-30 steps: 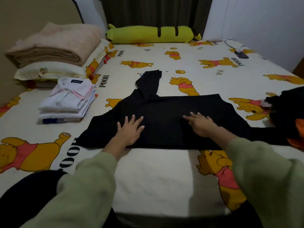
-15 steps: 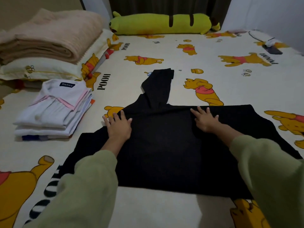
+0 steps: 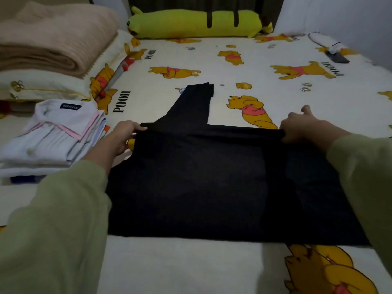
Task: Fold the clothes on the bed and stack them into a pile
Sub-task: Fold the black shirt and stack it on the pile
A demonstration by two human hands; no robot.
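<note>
A black garment (image 3: 212, 179) lies spread on the bed in front of me, one sleeve stretching away toward the far side. My left hand (image 3: 122, 136) grips the garment's far edge at its left corner. My right hand (image 3: 303, 126) grips the same far edge at the right corner, thumb sticking up. The edge between them is pulled taut and slightly raised. A pile of folded shirts (image 3: 55, 136), white with pink trim on top, sits to the left of the garment.
The bed sheet (image 3: 191, 268) is cream with yellow bear prints. A folded beige blanket (image 3: 53, 37) rests on a pillow (image 3: 42, 85) at far left. A long yellow-green plush bolster (image 3: 195, 23) lies along the far edge. A small dark object with a cable (image 3: 337, 57) lies far right.
My hands went from pressing flat on the garment to its far edge, spread apart, and now grip its two corners. My view came closer to the garment.
</note>
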